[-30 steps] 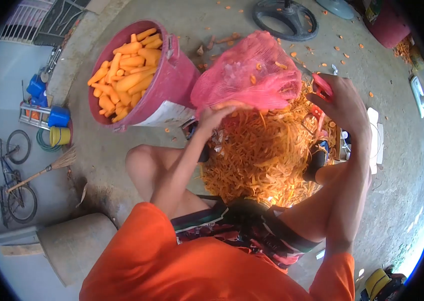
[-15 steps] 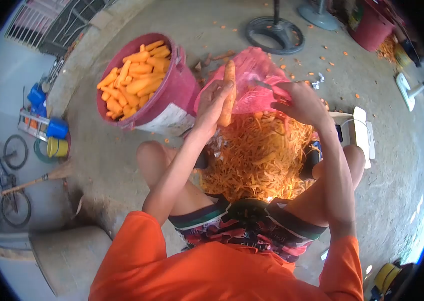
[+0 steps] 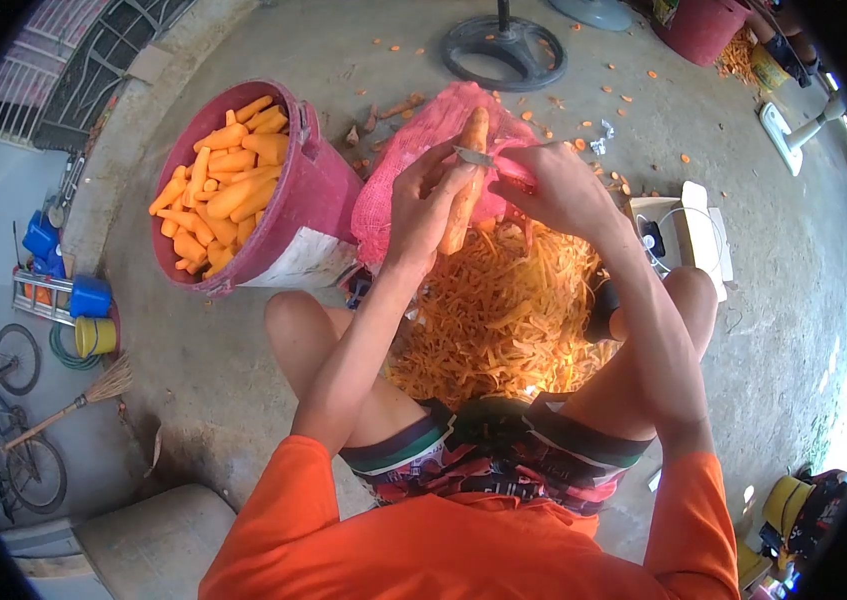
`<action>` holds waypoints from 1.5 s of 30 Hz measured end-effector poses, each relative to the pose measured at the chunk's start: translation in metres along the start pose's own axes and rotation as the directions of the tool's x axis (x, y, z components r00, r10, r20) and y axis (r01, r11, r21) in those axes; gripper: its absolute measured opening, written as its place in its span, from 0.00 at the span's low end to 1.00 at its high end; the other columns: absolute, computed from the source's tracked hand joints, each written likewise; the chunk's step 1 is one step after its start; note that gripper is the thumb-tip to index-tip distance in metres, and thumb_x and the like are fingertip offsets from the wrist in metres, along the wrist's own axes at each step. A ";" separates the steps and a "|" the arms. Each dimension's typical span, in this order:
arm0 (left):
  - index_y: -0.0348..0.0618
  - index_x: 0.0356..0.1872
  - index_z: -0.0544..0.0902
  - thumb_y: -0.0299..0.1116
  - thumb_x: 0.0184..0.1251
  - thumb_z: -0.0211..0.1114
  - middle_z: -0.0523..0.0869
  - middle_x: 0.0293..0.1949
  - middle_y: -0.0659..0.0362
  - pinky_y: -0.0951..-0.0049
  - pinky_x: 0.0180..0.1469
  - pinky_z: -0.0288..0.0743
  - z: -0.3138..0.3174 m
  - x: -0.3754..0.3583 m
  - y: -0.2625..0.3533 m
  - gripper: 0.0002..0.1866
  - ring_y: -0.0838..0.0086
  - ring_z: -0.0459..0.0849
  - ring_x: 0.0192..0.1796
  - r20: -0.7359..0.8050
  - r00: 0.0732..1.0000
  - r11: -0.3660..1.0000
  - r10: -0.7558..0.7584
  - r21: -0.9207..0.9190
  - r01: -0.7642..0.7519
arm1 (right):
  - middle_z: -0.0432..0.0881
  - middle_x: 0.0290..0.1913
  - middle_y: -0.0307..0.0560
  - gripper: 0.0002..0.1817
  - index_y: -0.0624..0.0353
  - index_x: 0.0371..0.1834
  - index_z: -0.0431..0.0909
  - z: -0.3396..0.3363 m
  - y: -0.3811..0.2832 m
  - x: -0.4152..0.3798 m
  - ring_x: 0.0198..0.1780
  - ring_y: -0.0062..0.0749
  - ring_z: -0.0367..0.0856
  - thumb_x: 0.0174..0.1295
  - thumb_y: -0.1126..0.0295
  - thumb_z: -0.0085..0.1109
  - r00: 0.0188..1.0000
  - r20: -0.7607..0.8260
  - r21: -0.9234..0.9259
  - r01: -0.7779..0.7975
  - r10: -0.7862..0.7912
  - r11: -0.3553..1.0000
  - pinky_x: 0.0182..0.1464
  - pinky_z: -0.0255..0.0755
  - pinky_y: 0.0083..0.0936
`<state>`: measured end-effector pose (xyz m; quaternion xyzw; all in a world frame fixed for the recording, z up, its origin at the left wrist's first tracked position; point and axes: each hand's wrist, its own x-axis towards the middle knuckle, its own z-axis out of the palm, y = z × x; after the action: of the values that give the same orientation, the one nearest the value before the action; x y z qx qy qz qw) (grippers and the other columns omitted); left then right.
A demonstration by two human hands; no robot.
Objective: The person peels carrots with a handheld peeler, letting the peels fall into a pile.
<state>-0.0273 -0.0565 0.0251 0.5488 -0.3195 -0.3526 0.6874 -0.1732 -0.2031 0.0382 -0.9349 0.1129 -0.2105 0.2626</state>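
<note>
My left hand [image 3: 421,205] is closed around a carrot [image 3: 462,210], which stands nearly upright in front of me. In my right hand [image 3: 561,192] is a peeler [image 3: 474,157] with a pink handle; its metal blade lies across the upper part of the carrot. Below both hands a large heap of carrot peelings [image 3: 503,320] fills the floor between my legs. Behind the carrot is a pink mesh bag [image 3: 393,190], partly hidden by my hands; what it holds is hard to make out.
A pink tub [image 3: 328,190] full of peeled carrots [image 3: 228,185] stands at the left. Ahead is a black round stand base [image 3: 503,50]. An open white box [image 3: 703,235] lies at the right. A bicycle [image 3: 18,420] and a broom [image 3: 93,390] are far left.
My right hand has moved left, bringing the peeler blade from beside the carrot onto it. The carrot stays in my left hand. The whole view has shifted slightly.
</note>
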 end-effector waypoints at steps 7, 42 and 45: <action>0.36 0.56 0.83 0.35 0.71 0.68 0.87 0.44 0.60 0.78 0.49 0.80 -0.009 0.004 0.002 0.18 0.80 0.85 0.44 -0.004 1.000 0.998 0.005 0.056 -0.004 | 0.86 0.28 0.57 0.12 0.61 0.40 0.85 0.008 -0.002 0.009 0.35 0.56 0.87 0.63 0.63 0.67 0.994 -0.003 -0.034 -0.111 0.111 0.993 0.39 0.80 0.44; 0.31 0.58 0.83 0.28 0.68 0.69 0.89 0.46 0.57 0.77 0.51 0.80 -0.028 0.002 0.023 0.20 0.79 0.87 0.45 0.082 0.996 0.996 -0.027 0.090 0.019 | 0.88 0.36 0.55 0.12 0.66 0.39 0.85 0.036 0.001 0.008 0.40 0.43 0.87 0.70 0.65 0.64 0.946 0.305 0.373 -0.227 0.112 0.899 0.44 0.77 0.38; 0.32 0.57 0.83 0.28 0.67 0.69 0.89 0.45 0.59 0.77 0.49 0.80 -0.037 0.008 0.010 0.19 0.79 0.86 0.45 -0.003 0.997 0.991 -0.074 0.113 0.074 | 0.84 0.33 0.63 0.12 0.66 0.36 0.82 0.021 -0.007 0.009 0.38 0.58 0.84 0.69 0.66 0.63 0.992 0.031 0.079 -0.123 0.121 0.989 0.39 0.75 0.47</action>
<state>0.0093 -0.0422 0.0283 0.5980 -0.3190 -0.3595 0.6414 -0.1554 -0.1907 0.0288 -0.9174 0.1580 -0.1864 0.3141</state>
